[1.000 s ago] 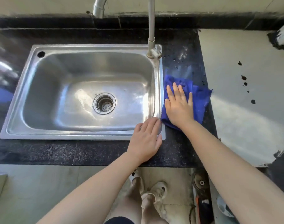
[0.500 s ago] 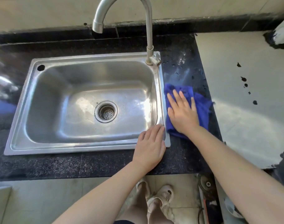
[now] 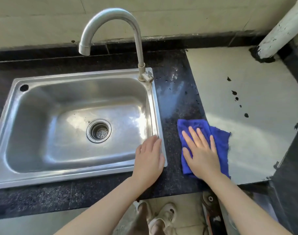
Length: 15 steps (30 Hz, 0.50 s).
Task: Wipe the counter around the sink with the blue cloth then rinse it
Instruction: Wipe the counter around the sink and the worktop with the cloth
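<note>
I see my right hand (image 3: pixel 201 154) lying flat on the blue cloth (image 3: pixel 219 139), fingers straight and spread, pressing it down rather than gripping it. The cloth lies bunched on the dark speckled counter (image 3: pixel 172 177) to the right of the stainless steel sink (image 3: pixel 11 160), apart from the sink's rim, with its right edge lapping onto the pale panel (image 3: pixel 256 129) that covers the counter farther right of the sink. My left hand (image 3: pixel 149 160) rests open on the sink's front right corner, fingers straight and together, palm down, holding nothing. The strip of counter between the sink and the pale panel, behind the cloth, shows a wet sheen and scattered droplets. The gooseneck faucet (image 3: pixel 138 39) rises from the sink's back right corner and curves left so its spout hangs over the basin; I see no water running from it. The drain strainer (image 3: pixel 99 130) sits in the middle of the sink. Dark spots (image 3: pixel 234 92) mark the pale panel to the right of the sink.
</note>
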Each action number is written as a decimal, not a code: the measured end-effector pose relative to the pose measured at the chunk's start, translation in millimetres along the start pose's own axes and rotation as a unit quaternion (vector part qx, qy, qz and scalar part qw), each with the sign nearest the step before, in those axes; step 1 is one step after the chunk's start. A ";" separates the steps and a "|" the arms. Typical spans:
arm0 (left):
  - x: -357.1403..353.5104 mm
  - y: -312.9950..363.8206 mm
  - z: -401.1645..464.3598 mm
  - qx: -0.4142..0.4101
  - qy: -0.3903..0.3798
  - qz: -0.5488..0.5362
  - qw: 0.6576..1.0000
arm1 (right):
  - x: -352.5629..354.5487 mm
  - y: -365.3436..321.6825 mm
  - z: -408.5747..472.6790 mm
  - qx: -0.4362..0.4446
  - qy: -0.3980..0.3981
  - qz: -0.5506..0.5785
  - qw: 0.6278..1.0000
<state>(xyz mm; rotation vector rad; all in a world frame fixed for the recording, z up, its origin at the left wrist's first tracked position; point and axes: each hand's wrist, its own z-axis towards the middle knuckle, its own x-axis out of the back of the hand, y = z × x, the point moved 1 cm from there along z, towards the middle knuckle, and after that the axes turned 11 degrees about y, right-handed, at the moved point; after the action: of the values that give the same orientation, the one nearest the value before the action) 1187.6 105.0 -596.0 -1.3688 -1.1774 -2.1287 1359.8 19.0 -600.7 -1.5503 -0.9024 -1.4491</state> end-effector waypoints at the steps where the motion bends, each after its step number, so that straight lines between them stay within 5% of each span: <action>1: -3.7 3.1 10.0 0.001 0.001 0.007 1.000 | 0.3 3.2 27.3 -0.024 0.010 0.000 1.000; 5: -11.6 9.6 54.6 -0.004 -0.003 -0.003 1.000 | 0.8 6.7 125.3 -0.105 0.015 -0.003 0.994; 9: -22.9 0.0 96.1 0.031 0.044 -0.042 0.998 | -3.2 -8.8 113.7 -0.107 0.023 0.009 0.994; 15: -39.5 0.8 146.4 0.285 0.075 -0.203 0.934 | -3.3 -47.5 -6.0 0.027 -0.002 0.015 1.000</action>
<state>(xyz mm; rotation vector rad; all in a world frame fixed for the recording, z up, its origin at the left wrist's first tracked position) 1291.8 215.0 -602.3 -0.7362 -1.9406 -1.8509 1314.0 33.4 -599.8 -1.5215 -0.9092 -1.3912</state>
